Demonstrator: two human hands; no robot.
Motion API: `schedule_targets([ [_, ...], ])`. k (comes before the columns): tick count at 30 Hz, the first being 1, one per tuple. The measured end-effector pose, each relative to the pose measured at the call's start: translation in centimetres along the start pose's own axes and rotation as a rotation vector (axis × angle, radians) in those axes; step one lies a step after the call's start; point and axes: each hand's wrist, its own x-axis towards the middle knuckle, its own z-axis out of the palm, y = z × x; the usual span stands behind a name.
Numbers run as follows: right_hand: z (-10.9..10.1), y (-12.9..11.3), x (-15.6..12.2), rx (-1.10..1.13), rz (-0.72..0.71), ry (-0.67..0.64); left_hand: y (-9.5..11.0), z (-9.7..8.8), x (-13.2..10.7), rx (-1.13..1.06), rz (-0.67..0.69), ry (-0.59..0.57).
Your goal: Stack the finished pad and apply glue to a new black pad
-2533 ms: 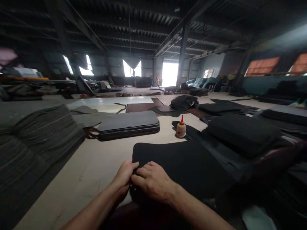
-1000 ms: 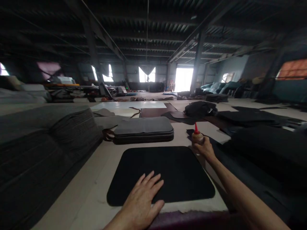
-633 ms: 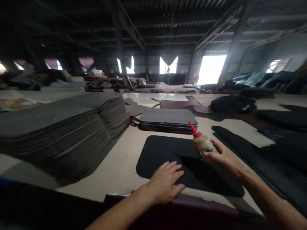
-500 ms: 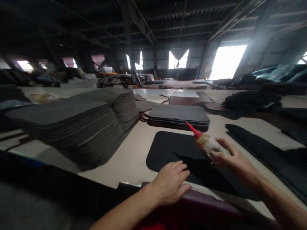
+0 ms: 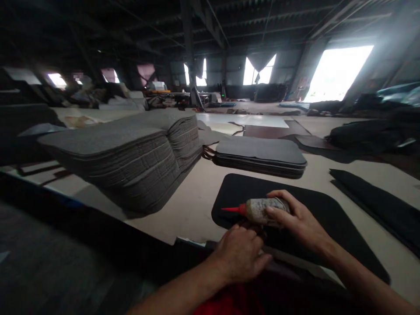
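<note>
My right hand (image 5: 293, 214) is wrapped around a glue bottle (image 5: 262, 210) with a smudged, pale body and a long red nozzle. The bottle is tipped nearly level above a black rounded-corner sheet (image 5: 315, 205), its nozzle pointing left. At the sheet's near edge rests my left hand (image 5: 241, 253), palm down, with the thumb apart from the fingers. Its fingertips are partly hidden below the bottle. Beyond the sheet lies a neat stack of similar grey-topped pieces (image 5: 262, 151).
A tall stack of grey felt-like sheets (image 5: 141, 162) stands on the left of the pale table (image 5: 187, 197). Folded black material (image 5: 370, 205) lies to the right. Dark cloth (image 5: 364, 133) is heaped at the far right, near a brown sheet (image 5: 272, 131).
My right hand has brought the bottle lower and to the left, turning the nozzle from up-left to nearly level. My left hand stays near the sheet's edge. The view has shifted.
</note>
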Motion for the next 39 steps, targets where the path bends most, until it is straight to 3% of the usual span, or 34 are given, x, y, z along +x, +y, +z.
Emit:
schedule_targets([
  [11, 1.4, -1.1, 1.9, -0.202, -0.227, -0.147, 0.2, -0.3, 0.1, -0.007, -0.001, -0.012],
  [16, 1.2, -1.9, 2.7, -0.274, -0.345, -0.209, 0.1, -0.3, 0.0, -0.001, 0.012, 0.007],
  [24, 0.5, -3.6, 3.3, -0.392, -0.411, -0.32, -0.1, -0.2, 0.3, 0.029, 0.058, 0.051],
  [32, 0.7, -4.8, 5.6, -0.599, -0.538, -0.289, -0.1, 0.0, 0.1, 0.019, 0.059, 0.057],
  [39, 0.8, -4.2, 9.2, -0.746, -0.58, -0.175, -0.3, 0.8, -0.4, -0.011, 0.043, 0.083],
])
